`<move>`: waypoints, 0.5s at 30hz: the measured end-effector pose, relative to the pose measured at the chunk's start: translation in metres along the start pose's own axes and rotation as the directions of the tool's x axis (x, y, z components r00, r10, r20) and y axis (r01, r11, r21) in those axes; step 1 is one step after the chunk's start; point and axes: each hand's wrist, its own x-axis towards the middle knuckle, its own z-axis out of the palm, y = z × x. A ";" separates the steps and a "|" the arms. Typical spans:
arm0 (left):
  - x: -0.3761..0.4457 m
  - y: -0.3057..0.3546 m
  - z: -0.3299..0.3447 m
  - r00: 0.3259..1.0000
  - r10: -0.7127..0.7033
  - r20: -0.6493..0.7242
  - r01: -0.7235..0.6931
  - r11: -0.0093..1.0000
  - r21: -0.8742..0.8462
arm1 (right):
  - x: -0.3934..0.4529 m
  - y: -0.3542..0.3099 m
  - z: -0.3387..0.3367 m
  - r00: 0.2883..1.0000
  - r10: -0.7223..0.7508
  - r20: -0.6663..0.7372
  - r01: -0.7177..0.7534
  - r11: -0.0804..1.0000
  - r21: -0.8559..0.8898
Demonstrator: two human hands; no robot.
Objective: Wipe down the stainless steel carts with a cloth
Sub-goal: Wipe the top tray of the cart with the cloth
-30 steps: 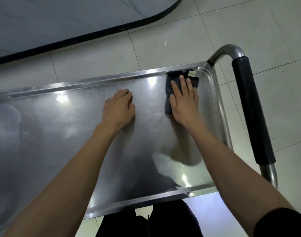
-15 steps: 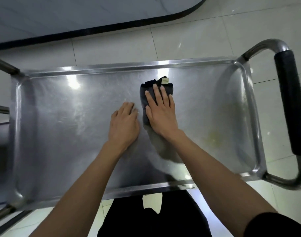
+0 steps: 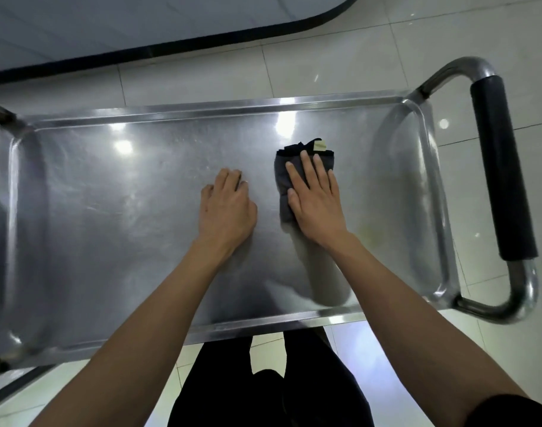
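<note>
The stainless steel cart's top tray [image 3: 115, 217] fills the view, shiny with raised rims. A folded dark grey cloth [image 3: 286, 171] with a small pale label lies right of the tray's middle. My right hand [image 3: 317, 198] presses flat on the cloth with straight fingers. My left hand [image 3: 228, 208] rests on the bare steel just left of the cloth, its fingers bent at the tips and holding nothing.
The cart's push handle, with a black foam grip [image 3: 504, 192], curves off the tray's right end. Pale floor tiles [image 3: 356, 63] lie beyond the far rim, and a dark-edged grey mat [image 3: 140, 23] is at the top. My dark trousers [image 3: 263, 389] stand against the near rim.
My right hand slid the cloth leftward from the far right corner to near the middle, then a little back to the right. My left hand stayed on the steel beside it.
</note>
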 end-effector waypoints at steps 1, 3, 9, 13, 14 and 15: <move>0.002 0.014 0.002 0.999 0.032 0.009 -0.032 0.999 0.002 | -0.004 0.013 -0.003 1.000 0.022 0.000 -0.022 1.000 0.006; 0.008 0.047 0.008 0.996 0.087 0.030 -0.086 0.996 -0.015 | -0.011 0.041 -0.008 0.998 0.063 0.003 -0.063 0.998 0.019; 0.023 0.138 0.021 0.985 0.091 0.148 -0.087 0.996 -0.030 | -0.024 0.126 -0.023 0.985 0.172 0.016 -0.173 0.983 0.063; 0.027 0.157 0.021 0.983 -0.009 0.184 0.018 0.999 -0.046 | -0.032 0.186 -0.038 0.964 0.265 -0.005 -0.265 0.963 0.050; 0.026 0.157 0.021 0.984 -0.009 0.176 0.015 0.999 -0.034 | -0.033 0.196 -0.040 0.962 0.272 -0.009 -0.271 0.961 0.060; 0.026 0.158 0.021 0.986 -0.001 0.169 0.004 1.000 -0.019 | -0.034 0.203 -0.042 0.963 0.268 -0.016 -0.266 0.962 0.067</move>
